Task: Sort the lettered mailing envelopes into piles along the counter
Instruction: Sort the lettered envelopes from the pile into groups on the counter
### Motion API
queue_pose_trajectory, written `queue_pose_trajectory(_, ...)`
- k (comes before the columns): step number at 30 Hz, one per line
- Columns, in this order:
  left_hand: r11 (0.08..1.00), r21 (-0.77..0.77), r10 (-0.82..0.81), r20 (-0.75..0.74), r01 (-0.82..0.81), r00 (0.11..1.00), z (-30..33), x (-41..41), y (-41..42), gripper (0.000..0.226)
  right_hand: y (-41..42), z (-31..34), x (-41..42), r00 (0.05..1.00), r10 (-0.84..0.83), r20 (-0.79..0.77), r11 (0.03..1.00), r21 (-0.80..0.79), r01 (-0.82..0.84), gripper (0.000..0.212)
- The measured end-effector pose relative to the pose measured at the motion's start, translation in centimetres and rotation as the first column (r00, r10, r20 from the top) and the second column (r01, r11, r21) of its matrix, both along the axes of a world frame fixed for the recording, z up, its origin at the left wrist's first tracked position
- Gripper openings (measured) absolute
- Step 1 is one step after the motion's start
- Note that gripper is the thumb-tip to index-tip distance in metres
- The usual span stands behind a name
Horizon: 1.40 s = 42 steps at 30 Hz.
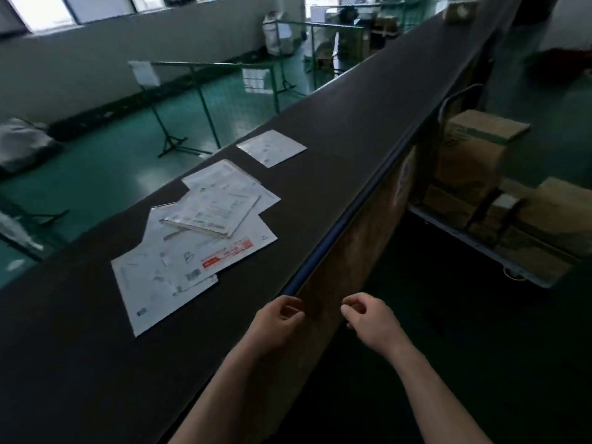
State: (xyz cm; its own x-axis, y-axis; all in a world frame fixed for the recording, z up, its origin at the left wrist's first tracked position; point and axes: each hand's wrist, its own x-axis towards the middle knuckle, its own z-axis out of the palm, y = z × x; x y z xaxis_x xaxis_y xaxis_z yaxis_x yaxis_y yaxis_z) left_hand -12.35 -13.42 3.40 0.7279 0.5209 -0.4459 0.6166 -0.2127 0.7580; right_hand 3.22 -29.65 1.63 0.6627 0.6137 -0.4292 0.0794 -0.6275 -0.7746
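Several white mailing envelopes lie in a loose overlapping heap (pixel 195 238) on the long dark counter (pixel 336 129). One on top (pixel 217 251) shows a handwritten "B" and a red strip. A single envelope (pixel 271 147) lies apart, farther along the counter. My left hand (pixel 282 318) hovers at the counter's near blue edge, fingers loosely curled, holding nothing. My right hand (pixel 368 318) hangs just off the counter beside it, fingers loosely curled and empty. Neither hand touches an envelope.
Cardboard boxes (pixel 474 149) sit on a cart to the right of the counter. Another box (pixel 459 9) rests at the counter's far end. Green metal racks (pixel 205 100) and a grey sack (pixel 22 142) stand on the green floor to the left.
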Motion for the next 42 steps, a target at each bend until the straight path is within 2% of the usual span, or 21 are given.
queue_pose_trajectory(6,0.965,-0.009,0.264,-0.01,-0.264,0.965,-2.4,0.9,7.0,0.026,9.9,-2.1,3.4,0.974,0.228,-0.007,0.967,-0.111,-0.228,0.015)
queue_pose_trajectory(10,0.87,-0.053,0.492,0.017,-0.49,0.871,-4.2,1.9,14.1,0.027,18.1,-2.6,5.3,0.881,0.472,-0.007,0.858,-0.225,-0.462,0.023)
queue_pose_trajectory(17,0.769,-0.098,0.628,-0.065,-0.632,0.775,-7.2,5.4,19.6,0.039,27.5,-3.4,10.4,0.78,0.625,-0.008,0.745,-0.293,-0.6,0.032)
queue_pose_trajectory(20,0.724,-0.044,0.679,-0.125,-0.688,0.723,-8.3,8.1,21.2,0.048,31.1,-5.2,13.5,0.738,0.675,0.003,0.706,-0.292,-0.645,0.036)
queue_pose_trajectory(22,0.724,0.046,0.685,-0.164,-0.688,0.71,-9.0,10.2,22.0,0.056,33.5,-6.8,15.5,0.706,0.708,0.028,0.683,-0.283,-0.673,0.041)
queue_pose_trajectory(24,0.74,0.144,0.672,-0.216,-0.657,0.709,-9.9,12.6,22.6,0.065,36.5,-8.4,17.4,0.629,0.777,0.035,0.61,-0.29,-0.737,0.048)
queue_pose_trajectory(26,0.79,0.206,0.611,-0.347,-0.578,0.711,-10.8,14.3,22.6,0.075,39.5,-9.2,19.0,0.549,0.835,0.046,0.535,-0.301,-0.789,0.052)
queue_pose_trajectory(28,0.837,0.245,0.541,-0.5,-0.489,0.676,-11.6,15.4,21.9,0.081,42.3,-9.6,20.4,0.495,0.864,0.093,0.499,-0.29,-0.817,0.055)
queue_pose_trajectory(30,0.855,0.288,0.514,-0.586,-0.431,0.626,-11.6,16.6,21.6,0.081,45.3,-9.7,22.2,0.426,0.893,0.145,0.45,-0.305,-0.84,0.058)
queue_pose_trajectory(37,0.789,0.309,0.572,-0.684,-0.532,0.452,-10.6,18.2,18.2,0.081,53.2,-10.5,24.6,0.09,0.973,0.211,0.184,-0.484,-0.855,0.067)
queue_pose_trajectory(40,0.755,0.3,0.581,-0.718,-0.582,0.383,-9.8,18.8,16.4,0.073,52.7,-11.9,25.0,0.007,0.966,0.258,0.15,-0.536,-0.831,0.069)
queue_pose_trajectory(42,0.724,0.252,0.552,-0.77,-0.642,0.321,-9.5,18.6,16.0,0.07,51.4,-12.5,25.5,-0.013,0.958,0.288,0.148,-0.528,-0.836,0.07)
